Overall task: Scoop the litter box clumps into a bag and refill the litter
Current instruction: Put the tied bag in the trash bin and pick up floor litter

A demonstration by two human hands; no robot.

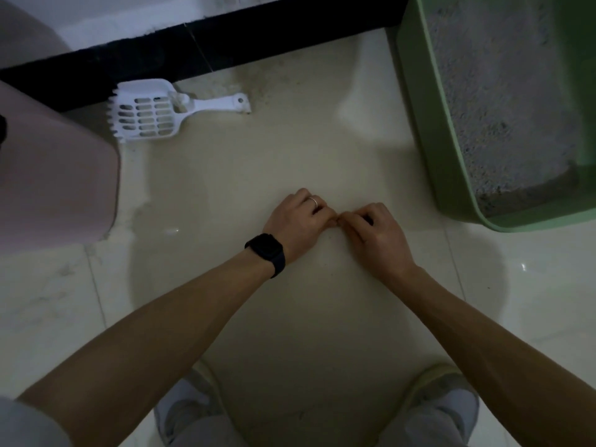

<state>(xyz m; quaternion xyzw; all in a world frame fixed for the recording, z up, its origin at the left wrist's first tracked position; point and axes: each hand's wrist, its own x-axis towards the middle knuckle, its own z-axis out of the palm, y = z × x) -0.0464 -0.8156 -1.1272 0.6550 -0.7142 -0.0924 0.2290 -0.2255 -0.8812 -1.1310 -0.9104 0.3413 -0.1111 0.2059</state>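
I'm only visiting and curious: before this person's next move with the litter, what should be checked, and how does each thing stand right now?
1. Scoop free to pick up: ok. It lies alone on the floor by the wall.
2. Litter box open on top: ok. Grey litter shows inside.
3. Hands free for the scoop: not ok. The left hand and right hand have curled fingers, with their fingertips meeting.
4. Bag open and ready: cannot tell. Whatever the fingertips work on is too thin to make out.
5. Refill litter nearby: cannot tell. The pink container shows no contents.
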